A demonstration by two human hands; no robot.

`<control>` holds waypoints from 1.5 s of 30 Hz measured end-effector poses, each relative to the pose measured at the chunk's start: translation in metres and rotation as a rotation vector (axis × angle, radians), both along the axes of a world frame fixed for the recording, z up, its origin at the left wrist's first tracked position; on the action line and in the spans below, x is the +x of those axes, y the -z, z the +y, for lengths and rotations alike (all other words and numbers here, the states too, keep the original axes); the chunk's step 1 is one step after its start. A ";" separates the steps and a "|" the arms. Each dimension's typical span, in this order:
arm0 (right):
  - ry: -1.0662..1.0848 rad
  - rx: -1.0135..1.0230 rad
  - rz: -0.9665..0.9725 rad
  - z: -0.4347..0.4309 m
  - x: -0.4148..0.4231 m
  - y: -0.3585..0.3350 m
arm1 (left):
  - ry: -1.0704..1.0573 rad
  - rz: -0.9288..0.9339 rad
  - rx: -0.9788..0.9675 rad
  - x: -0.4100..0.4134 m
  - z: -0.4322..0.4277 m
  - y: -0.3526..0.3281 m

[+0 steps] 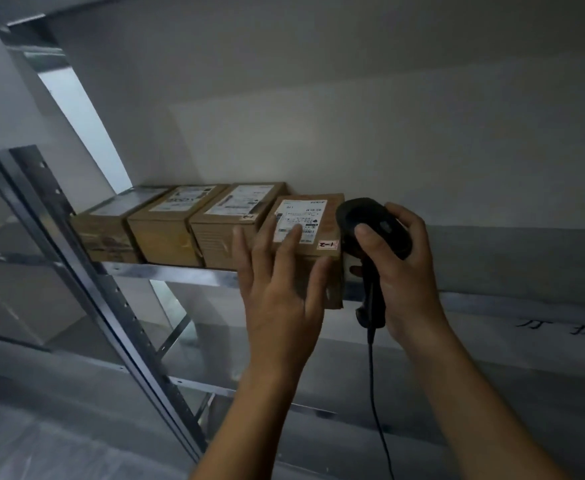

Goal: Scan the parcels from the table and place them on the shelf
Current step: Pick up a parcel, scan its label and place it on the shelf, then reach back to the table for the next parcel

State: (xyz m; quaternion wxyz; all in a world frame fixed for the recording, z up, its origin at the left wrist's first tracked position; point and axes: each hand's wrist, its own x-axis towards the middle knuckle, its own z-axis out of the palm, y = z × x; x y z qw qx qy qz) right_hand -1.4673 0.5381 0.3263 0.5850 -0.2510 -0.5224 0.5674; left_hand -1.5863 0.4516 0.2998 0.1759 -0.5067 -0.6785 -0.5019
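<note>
Parcel (329, 221) behind left hand (277, 296); scanner (370, 216) half-hidden

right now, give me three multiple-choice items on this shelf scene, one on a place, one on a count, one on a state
1. Where is the scanner?
A) beside the rightmost parcel, in the right hand
B) lying on the floor
C) hanging from a hook

2. How many parcels are on the shelf?
A) two
B) four
C) six

3. How is the left hand?
A) a fist
B) open, fingers straight against the rightmost parcel
C) gripping a cable

Answers: 1 A, fingers curl round its black body; 2 B, four cardboard boxes stand in a row; 3 B, its spread fingers lie over the label.
</note>
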 end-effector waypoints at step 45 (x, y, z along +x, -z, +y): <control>1.231 -0.253 0.056 -0.347 0.309 0.149 | 1.086 0.143 -0.648 0.263 -0.194 0.188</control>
